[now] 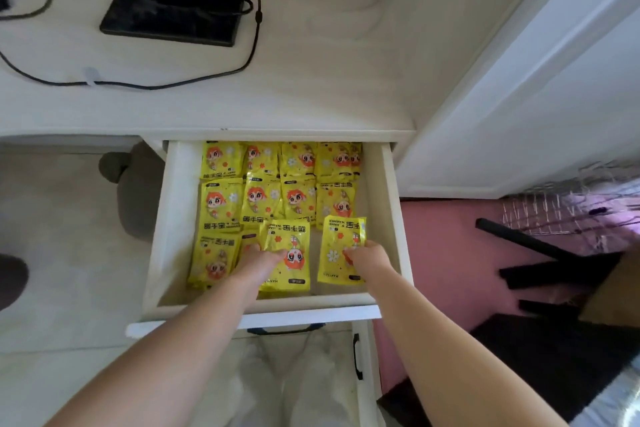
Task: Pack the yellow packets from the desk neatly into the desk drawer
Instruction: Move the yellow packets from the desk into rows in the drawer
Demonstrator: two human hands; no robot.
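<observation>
- The drawer (389, 218) stands pulled out at mid-frame, below the white surface (311, 87). Rows of yellow packets (263, 198) fill its upper part.
- The left hand (258, 262) grips the centre packet (291, 236) at its left edge, with the fingers (275, 256) curled over its face.
- The right hand (367, 258) holds the right packet (334, 243) at the drawer's lower right, its fingers (353, 253) bent onto it.

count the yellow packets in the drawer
12 yellow packets in the drawer: four at the back, four in the middle, four in front, one under the left hand, one under the right hand. Overlaps may hide more.
</observation>
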